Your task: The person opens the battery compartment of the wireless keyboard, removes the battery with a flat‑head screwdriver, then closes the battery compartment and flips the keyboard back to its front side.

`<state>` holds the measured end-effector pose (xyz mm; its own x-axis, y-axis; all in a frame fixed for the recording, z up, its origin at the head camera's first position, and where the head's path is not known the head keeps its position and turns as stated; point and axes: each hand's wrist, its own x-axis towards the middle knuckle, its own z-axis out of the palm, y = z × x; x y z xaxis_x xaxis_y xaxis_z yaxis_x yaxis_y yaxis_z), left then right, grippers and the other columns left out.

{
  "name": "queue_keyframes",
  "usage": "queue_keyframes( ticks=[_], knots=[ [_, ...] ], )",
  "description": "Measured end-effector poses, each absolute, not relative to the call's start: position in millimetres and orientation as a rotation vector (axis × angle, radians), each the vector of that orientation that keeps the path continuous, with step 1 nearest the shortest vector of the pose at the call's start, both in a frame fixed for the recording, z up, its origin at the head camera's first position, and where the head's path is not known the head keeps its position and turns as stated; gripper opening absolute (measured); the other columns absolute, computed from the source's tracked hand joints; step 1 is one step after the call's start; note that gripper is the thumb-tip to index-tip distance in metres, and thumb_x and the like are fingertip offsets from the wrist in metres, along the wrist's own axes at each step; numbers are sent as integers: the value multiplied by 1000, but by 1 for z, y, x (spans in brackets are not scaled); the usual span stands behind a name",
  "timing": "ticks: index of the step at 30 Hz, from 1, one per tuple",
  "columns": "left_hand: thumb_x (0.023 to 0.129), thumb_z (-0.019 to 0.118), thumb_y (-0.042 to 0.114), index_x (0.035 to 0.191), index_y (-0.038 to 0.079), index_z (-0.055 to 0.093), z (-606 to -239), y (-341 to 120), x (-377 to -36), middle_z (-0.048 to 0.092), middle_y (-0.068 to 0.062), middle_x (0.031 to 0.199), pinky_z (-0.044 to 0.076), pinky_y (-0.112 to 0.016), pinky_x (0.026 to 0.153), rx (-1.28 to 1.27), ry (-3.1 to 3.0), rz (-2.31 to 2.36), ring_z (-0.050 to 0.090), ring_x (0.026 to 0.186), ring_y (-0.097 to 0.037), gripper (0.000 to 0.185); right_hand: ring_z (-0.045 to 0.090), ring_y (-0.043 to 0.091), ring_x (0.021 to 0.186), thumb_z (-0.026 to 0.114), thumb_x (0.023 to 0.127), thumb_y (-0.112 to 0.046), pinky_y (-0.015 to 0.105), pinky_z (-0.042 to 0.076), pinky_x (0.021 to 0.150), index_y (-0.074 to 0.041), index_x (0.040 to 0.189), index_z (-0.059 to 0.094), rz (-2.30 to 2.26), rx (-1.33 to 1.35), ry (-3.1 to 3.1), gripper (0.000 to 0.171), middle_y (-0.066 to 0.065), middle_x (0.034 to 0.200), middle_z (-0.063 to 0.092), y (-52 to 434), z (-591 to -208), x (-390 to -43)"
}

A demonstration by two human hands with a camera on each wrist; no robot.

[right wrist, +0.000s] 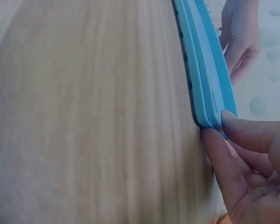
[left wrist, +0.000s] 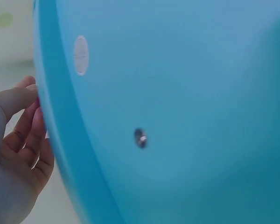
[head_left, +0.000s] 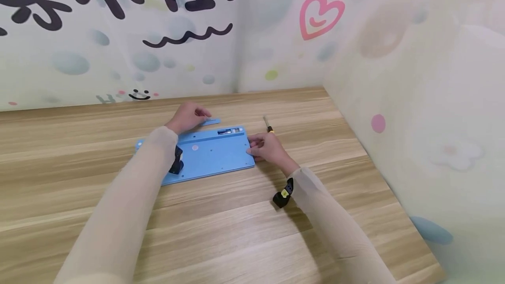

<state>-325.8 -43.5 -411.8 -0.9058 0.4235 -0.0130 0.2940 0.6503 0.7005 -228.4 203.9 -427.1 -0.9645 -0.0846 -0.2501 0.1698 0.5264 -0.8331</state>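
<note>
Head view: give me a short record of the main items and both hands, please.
Main item: blue keyboard, underside up on the wooden table
Opening: uncovered slot near the keyboard's far right corner
Small part: blue strip beyond the far edge
Left hand: at the blue strip; grip unclear
Right hand: fingers pinch the keyboard's right end
Tool: screwdriver, just beyond the right hand

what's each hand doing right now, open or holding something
Left hand: at the small blue strip; grip cannot be told.
Right hand: holding the blue keyboard by its edge.
</note>
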Motion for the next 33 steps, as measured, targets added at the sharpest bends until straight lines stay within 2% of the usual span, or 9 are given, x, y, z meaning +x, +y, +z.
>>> queue_keyframes(
  ticks=[14, 21, 33],
  knots=[
    [91, 57, 4, 108, -3, 65, -393, -46, -301, 62, -18, 103, 45, -41, 84, 727, 2666, 1065, 54, 95, -30, 20, 61, 21, 85, 70, 80, 0, 26, 54, 62, -3, 122, 60, -1425, 84, 2503, 43, 10, 95, 61, 203, -427, -229],
    [89, 60, 4, 104, -5, 66, -394, -55, -279, 63, -17, 97, 46, -41, 84, 667, 2667, 1095, 56, 92, -28, 18, 61, 22, 85, 70, 80, 0, 26, 54, 62, -2, 122, 59, -1426, 67, 2501, 44, 12, 96, 61, 203, -428, -228],
    [84, 65, 1, 99, -6, 66, -402, -71, -244, 63, -15, 90, 48, -38, 77, 549, 2693, 1152, 57, 84, -26, 16, 61, 22, 85, 70, 80, 1, 26, 54, 63, -1, 121, 59, -1425, 68, 2501, 43, 12, 96, 61, 202, -426, -226]
  ],
)
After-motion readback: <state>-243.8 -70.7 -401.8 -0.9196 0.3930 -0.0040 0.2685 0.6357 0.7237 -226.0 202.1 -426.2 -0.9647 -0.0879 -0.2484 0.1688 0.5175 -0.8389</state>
